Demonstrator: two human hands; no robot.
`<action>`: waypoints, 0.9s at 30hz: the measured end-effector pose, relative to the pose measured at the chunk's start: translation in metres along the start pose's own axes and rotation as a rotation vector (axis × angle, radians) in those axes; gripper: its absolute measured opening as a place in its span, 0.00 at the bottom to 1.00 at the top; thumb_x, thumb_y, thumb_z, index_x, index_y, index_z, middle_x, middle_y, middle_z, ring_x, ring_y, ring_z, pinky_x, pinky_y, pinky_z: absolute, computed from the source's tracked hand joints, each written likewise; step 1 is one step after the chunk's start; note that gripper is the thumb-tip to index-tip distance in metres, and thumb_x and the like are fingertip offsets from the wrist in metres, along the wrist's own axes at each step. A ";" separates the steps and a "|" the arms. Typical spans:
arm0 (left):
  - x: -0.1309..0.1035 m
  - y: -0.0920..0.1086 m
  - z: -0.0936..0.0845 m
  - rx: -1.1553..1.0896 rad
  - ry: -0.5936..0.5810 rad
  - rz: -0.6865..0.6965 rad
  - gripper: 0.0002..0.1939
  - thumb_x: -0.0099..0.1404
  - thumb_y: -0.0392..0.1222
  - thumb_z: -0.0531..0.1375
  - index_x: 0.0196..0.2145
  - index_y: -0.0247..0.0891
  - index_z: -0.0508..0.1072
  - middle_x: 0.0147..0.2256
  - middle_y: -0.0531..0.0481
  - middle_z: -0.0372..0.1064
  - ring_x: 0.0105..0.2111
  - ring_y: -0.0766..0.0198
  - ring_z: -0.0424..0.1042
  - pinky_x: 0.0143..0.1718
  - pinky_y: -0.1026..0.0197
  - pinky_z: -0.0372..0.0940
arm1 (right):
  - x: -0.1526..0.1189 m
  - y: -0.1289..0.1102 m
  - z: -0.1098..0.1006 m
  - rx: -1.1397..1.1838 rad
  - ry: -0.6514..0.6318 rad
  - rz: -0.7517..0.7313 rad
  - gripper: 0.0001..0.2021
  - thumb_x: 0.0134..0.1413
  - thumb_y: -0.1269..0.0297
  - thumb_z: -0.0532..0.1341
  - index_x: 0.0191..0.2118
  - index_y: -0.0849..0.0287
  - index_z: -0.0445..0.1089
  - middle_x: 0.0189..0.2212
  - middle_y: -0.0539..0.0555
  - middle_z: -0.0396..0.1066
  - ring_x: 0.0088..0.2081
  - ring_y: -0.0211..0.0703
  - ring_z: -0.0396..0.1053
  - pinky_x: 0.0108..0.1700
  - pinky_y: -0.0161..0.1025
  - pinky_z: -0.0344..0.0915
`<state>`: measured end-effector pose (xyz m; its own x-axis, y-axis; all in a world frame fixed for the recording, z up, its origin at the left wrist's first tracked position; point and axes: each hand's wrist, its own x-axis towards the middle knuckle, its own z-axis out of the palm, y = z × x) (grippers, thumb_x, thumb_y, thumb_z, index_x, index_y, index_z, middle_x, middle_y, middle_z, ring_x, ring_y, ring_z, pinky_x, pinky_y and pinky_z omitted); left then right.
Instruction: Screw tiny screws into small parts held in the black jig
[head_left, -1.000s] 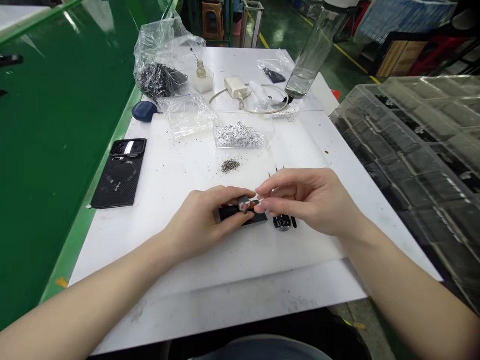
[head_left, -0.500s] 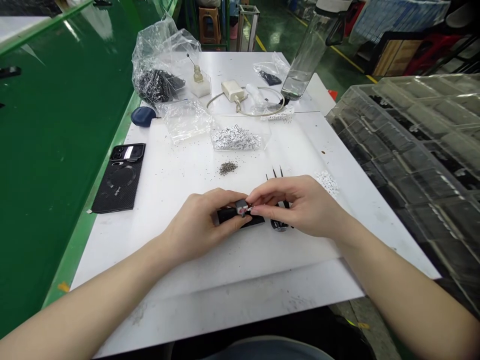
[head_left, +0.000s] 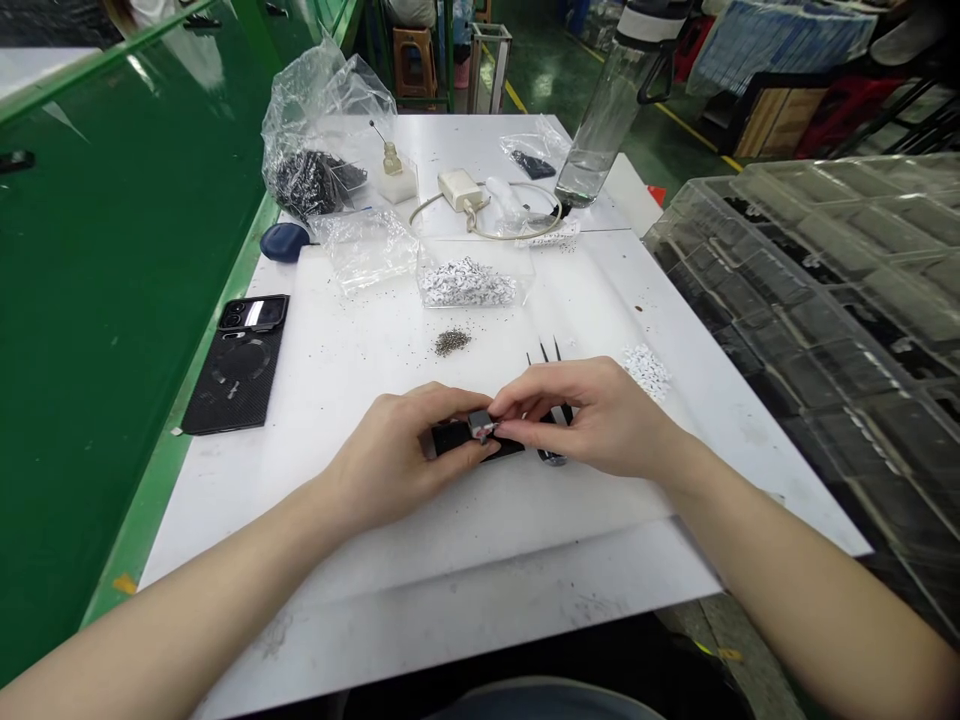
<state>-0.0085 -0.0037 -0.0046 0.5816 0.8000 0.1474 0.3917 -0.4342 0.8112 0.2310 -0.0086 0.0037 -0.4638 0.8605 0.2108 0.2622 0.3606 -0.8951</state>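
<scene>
Between the thumb and fingers of my left hand point(head_left: 401, 440) is a small dark grey block-shaped part point(head_left: 481, 424) with a bit of red and silver at its front. My right hand point(head_left: 592, 415) pinches at the right side of this part; whatever its fingertips hold is too small to make out. Beneath the part lies a black bar-like piece point(head_left: 450, 438), partly covered by my left hand. Tweezers point(head_left: 556, 350) and other thin dark-tipped tools lie under my right hand, their points showing beyond it. A small pile of tiny metal pieces point(head_left: 452, 342) lies past my hands.
Farther back stands a clear tray point(head_left: 472, 285) of small white pieces, with more white pieces point(head_left: 646, 372) at the right. A phone point(head_left: 238, 365) lies left. Plastic bags point(head_left: 322, 150), a charger point(head_left: 459, 188) and a bottle point(head_left: 600, 130) are behind. Compartment boxes point(head_left: 825, 300) stand right.
The view has shifted slightly. Both hands stay together at the grey part, which is tilted a little differently; my right fingertips have drawn closer together against it.
</scene>
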 end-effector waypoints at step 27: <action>0.000 -0.002 0.002 -0.010 0.030 -0.020 0.12 0.70 0.46 0.65 0.50 0.44 0.82 0.43 0.50 0.83 0.39 0.58 0.82 0.40 0.58 0.75 | -0.001 -0.003 0.000 0.076 0.076 -0.052 0.07 0.64 0.71 0.66 0.44 0.53 0.80 0.41 0.52 0.81 0.38 0.38 0.80 0.35 0.34 0.80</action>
<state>-0.0083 -0.0038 -0.0071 0.5519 0.8206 0.1480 0.3959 -0.4141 0.8197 0.2303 -0.0109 0.0063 -0.4088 0.8673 0.2840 0.1734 0.3793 -0.9089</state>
